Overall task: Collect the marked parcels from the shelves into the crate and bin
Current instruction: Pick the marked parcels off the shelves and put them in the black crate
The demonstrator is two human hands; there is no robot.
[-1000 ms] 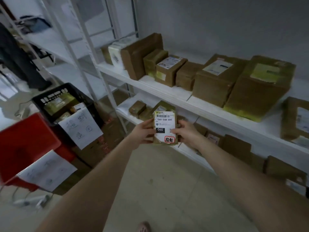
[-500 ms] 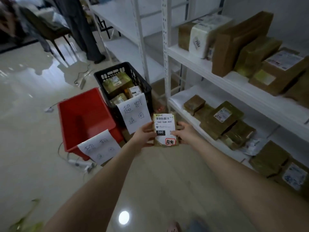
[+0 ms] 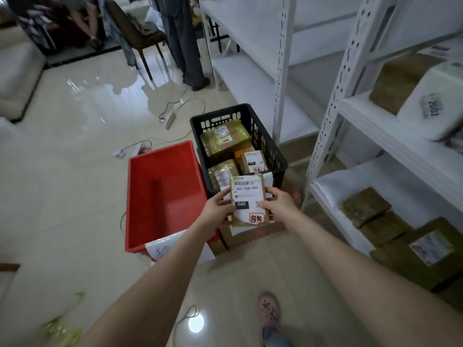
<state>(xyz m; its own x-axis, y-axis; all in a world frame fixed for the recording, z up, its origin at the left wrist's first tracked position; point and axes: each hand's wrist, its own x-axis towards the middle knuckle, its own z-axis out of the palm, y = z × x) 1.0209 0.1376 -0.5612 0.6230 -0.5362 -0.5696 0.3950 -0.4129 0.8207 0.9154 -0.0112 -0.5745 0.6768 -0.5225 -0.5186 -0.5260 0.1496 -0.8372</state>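
Both hands, left [image 3: 217, 209] and right [image 3: 278, 204], pinch marked parcel [image 3: 248, 201] by its side edges, above black crate's [image 3: 275, 156] near rim. Risk: released short, it lands outside or in red bin [image 3: 162, 194]

Parcel storeroom, white metal shelving [image 3: 283, 78] with taped cardboard parcels [image 3: 364, 206], sorting crate [image 3: 265, 136], red bin [image 3: 140, 196]

Glossy floor [image 3: 75, 171] — red bin [image 3: 162, 196], black crate [image 3: 271, 146], white shelves [image 3: 390, 136] — brown parcels [image 3: 365, 206]
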